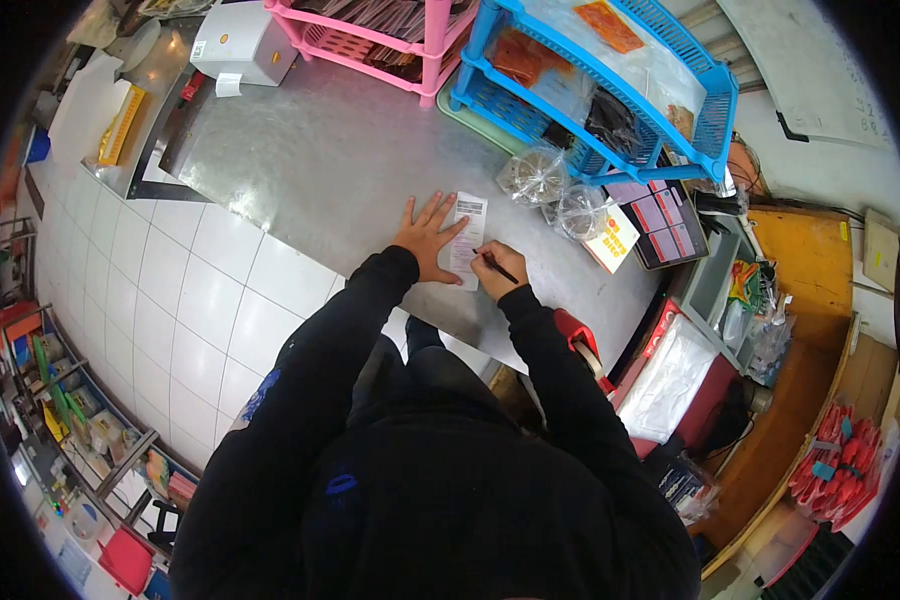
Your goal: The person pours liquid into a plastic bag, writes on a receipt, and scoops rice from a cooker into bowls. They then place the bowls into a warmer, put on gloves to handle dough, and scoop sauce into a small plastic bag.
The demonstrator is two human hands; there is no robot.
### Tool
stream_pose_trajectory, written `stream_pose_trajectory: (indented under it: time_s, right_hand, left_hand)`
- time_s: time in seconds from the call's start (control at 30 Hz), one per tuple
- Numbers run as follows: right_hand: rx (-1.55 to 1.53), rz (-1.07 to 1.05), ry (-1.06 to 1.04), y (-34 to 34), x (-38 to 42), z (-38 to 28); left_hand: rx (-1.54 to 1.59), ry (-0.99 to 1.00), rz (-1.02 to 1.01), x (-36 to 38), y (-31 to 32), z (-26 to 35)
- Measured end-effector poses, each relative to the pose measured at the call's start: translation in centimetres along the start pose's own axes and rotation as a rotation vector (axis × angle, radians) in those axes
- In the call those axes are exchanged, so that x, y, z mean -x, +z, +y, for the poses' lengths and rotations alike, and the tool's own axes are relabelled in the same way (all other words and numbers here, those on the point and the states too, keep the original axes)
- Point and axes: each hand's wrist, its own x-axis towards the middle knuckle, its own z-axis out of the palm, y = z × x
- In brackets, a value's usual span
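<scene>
Person in a dark long-sleeved top (425, 450), bent over a metal table (310, 150); a blue mark on the chest. Both hands at work near the table's edge.

Left hand (428, 240): palm down, fingers spread wide, gripping nothing; fingertips and thumb reach the side of a narrow printed slip (470, 232). The slip lies flat on the metal, lengthwise away from the person, between the two hands.

Right hand (500, 272): fingers closed narrowly round a dark pen (509, 276), held tilted, tip at the slip's right side. Whether the tip touches the paper, I cannot tell.

By the right forearm, a red tape dispenser (580, 345); just past it, a stack of clear plastic (668, 378).

Farther up the table, right of the slip: two knotted clear bags (535, 175), contents hard to make out, near a white card with orange and yellow print (612, 240). Next to the card, a tablet (667, 222) showing pink panels.

Behind these, a blue rack (718, 95) with orange-red packets (610, 25) in its upper tray. To its left, a pink rack (436, 50), filled with packets. At the table's far left corner, a white machine (245, 40), paper hanging from its front.
</scene>
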Motion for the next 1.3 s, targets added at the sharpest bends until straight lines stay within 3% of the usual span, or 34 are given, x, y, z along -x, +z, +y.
stream_pose_trajectory:
  time_s: [0.37,1.3]
  right_hand:
    - [-0.142,-0.03,0.194,0.3,5.3,0.8]
    - [-0.109,-0.067,0.086,1.2,4.9,0.1]
  left_hand:
    - [-0.003,0.009,-0.006,0.0,0.1,-0.1]
    - [-0.022,0.0,-0.049,-0.1,-0.6,0.2]
